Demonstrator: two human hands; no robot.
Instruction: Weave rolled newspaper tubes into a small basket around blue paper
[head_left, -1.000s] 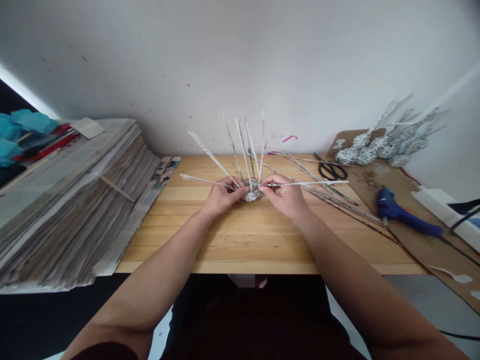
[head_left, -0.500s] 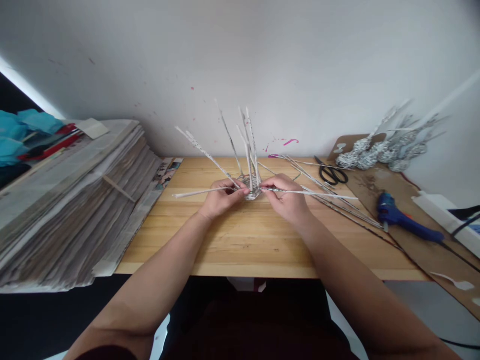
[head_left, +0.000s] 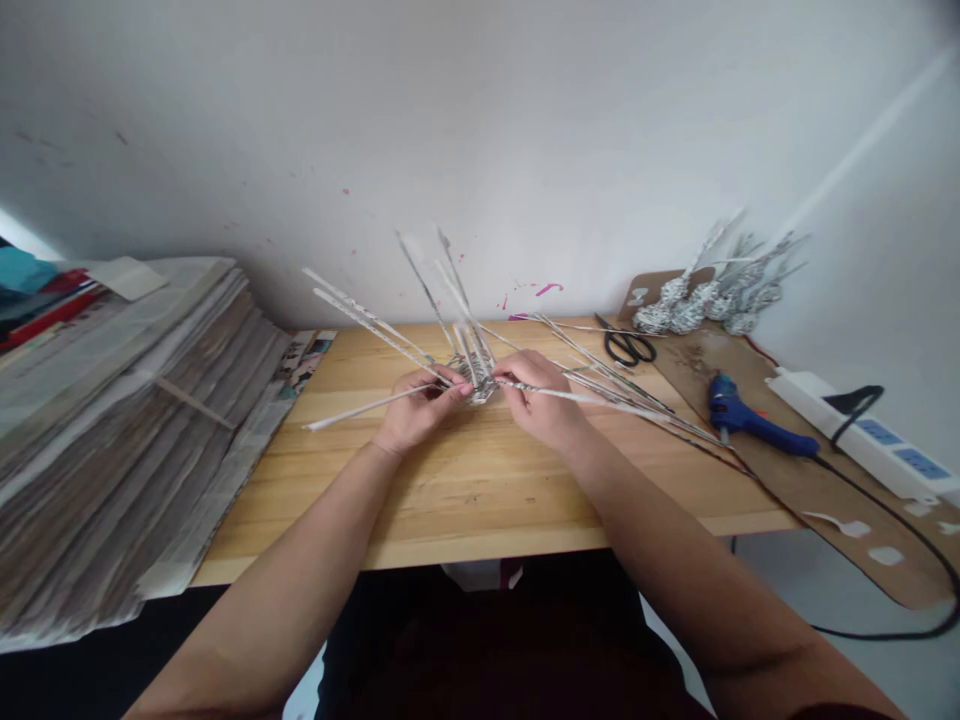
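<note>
Between my hands sits a small woven base of rolled newspaper (head_left: 480,392), with several long paper sticks (head_left: 367,320) fanning up and out from it. My left hand (head_left: 420,402) is closed on the left side of this base, its thumb pressed on the near edge. One stick (head_left: 345,412) sticks out past the left knuckles. At the right side, my right hand (head_left: 536,395) pinches a rolled paper strip (head_left: 551,392) where it meets the base; the strip's pale end reaches out to the right. Fingertips partly cover the weave.
Loose paper sticks (head_left: 637,395) lie right of my hand, near black scissors (head_left: 628,345). Farther right are a blue glue gun (head_left: 757,425) on brown cardboard (head_left: 814,485), a white power strip (head_left: 862,435) and woven paper pieces (head_left: 686,308). A tall newspaper stack (head_left: 150,420) stands left.
The woven base has turned, its upright sticks now leaning farther left. The strip in my right hand tilts down to the right. The camera view has swung right, showing more of the power strip.
</note>
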